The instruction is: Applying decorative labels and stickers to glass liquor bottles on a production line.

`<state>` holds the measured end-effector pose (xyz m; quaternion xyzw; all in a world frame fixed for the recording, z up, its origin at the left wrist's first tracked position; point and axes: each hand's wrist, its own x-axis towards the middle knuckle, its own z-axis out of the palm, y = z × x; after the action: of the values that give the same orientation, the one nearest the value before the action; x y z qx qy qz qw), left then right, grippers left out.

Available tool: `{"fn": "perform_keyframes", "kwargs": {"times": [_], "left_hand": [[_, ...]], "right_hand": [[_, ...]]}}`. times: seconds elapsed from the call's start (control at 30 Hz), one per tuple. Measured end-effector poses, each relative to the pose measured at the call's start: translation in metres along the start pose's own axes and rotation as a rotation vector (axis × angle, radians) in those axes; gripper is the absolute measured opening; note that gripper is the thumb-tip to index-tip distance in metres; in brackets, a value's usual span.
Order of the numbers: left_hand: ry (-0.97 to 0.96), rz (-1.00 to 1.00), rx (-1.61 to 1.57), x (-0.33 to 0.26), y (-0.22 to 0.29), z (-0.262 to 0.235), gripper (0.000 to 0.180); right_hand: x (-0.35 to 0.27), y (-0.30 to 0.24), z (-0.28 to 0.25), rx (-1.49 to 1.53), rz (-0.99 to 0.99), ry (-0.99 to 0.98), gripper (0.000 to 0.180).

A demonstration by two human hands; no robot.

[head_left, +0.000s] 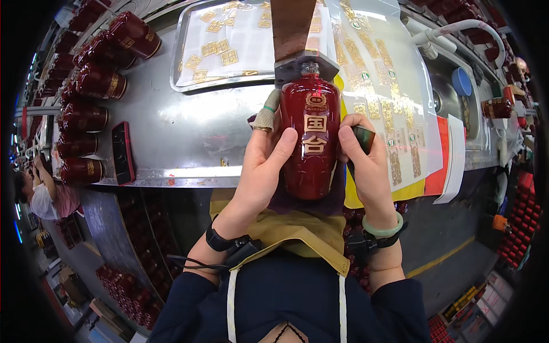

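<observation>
Bottle (310,140) between my left hand (261,166) and right hand (366,166), neck toward the clamp (306,63). Tray (189,86) on the table (189,131) behind my left hand. Bottle row (91,86) far left; phone (122,152) beside it. Label sheets (389,97) right.

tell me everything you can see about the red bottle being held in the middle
The red bottle is glossy dark red, ceramic-looking, with gold emblem and gold label squares down its front and a short clear-looking cap. It lies lengthwise, neck pointing away toward a grey block on the steel table, base toward the person's apron. The left hand grips its left side, thumb across the front; the right hand grips the right side while also holding a small dark tool.
</observation>
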<state>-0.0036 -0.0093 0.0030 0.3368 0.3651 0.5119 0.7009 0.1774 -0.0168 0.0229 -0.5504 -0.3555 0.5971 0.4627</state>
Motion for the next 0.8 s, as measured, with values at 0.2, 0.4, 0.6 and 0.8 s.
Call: {"fn": "perform_keyframes", "kwargs": {"times": [0.2, 0.4, 0.6, 0.8], "left_hand": [[-0.021, 0.010, 0.119, 0.000, 0.002, 0.003, 0.073], [-0.019, 0.029, 0.134, 0.000, 0.002, 0.004, 0.070], [-0.020, 0.017, 0.136, -0.001, 0.005, 0.006, 0.068], [-0.017, 0.026, 0.141, -0.002, 0.002, 0.004, 0.070]], "right_hand": [[-0.004, 0.005, 0.013, -0.127, -0.123, 0.029, 0.033], [-0.001, 0.011, 0.011, -0.030, -0.118, 0.016, 0.037], [-0.003, 0.009, 0.012, -0.170, -0.126, 0.036, 0.038], [-0.003, 0.008, 0.013, -0.130, -0.116, 0.035, 0.040]]}}
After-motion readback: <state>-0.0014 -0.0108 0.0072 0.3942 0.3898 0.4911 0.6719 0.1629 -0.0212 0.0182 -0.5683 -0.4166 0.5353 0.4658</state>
